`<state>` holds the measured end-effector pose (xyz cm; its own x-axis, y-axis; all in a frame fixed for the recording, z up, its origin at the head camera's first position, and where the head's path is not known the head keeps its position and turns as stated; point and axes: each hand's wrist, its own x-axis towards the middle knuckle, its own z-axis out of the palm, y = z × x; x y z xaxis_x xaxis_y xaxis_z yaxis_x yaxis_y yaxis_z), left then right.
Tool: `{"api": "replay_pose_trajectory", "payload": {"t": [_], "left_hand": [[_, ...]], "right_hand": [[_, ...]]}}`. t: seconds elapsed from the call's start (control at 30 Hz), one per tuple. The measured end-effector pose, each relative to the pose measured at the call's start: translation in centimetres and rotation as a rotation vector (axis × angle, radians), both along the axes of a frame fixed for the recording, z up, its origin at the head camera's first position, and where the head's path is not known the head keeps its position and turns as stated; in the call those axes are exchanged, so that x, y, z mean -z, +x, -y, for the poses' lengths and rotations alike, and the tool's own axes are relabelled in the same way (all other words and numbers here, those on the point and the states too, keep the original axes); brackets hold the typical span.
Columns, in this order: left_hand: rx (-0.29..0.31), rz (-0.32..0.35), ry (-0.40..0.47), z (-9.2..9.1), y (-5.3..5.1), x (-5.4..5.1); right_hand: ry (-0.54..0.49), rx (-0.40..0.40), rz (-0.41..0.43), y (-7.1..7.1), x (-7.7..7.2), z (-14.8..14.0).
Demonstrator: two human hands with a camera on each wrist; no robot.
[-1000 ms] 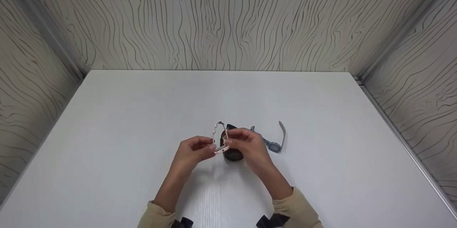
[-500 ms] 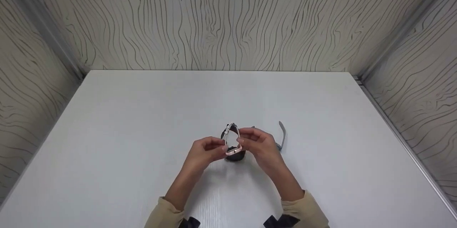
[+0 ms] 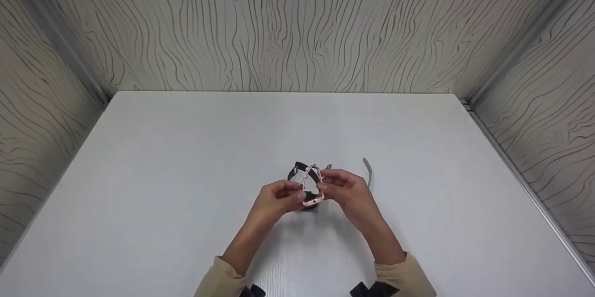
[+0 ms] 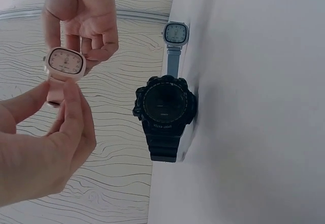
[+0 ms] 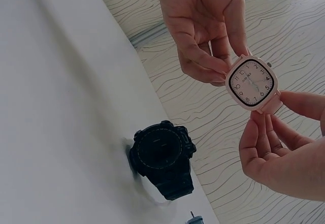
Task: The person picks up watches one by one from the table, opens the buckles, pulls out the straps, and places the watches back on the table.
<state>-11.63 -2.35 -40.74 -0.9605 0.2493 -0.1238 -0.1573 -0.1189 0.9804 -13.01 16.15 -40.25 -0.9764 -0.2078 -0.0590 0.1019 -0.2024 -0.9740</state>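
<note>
Rightward of its earlier place, the pink watch (image 3: 313,202) is held up in front of the black watch (image 4: 165,103). We judge it light, its strap (image 5: 272,105) soft, its face (image 5: 252,82) fragile, best held by the strap beside the face, where our left hand (image 3: 280,198) and right hand (image 3: 347,192) each pinch narrowly.

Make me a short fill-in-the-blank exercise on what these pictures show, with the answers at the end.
1. The held watch, gripped by the left hand and the right hand, has a ____ case.
2. The black watch rests on a table whose surface is ____ in colour.
3. Counting the blue-grey watch, the left wrist view shows ____ watches in all.

Missing words: pink; white; three.
</note>
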Motion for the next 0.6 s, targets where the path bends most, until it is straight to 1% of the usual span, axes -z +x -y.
{"api": "replay_pose_trajectory", "payload": {"t": [0.13,0.4,0.6], "left_hand": [[0.005,0.000,-0.003,-0.20,-0.01,0.04],[0.015,-0.009,-0.021,-0.32,-0.01,-0.02],[0.022,-0.012,-0.028,-0.31,-0.08,-0.03]], "right_hand": [[0.002,0.004,0.010,0.02,0.06,-0.21],[0.016,-0.011,-0.013,0.12,0.03,-0.51],[0.021,-0.010,-0.007,0.18,-0.09,-0.60]]}}
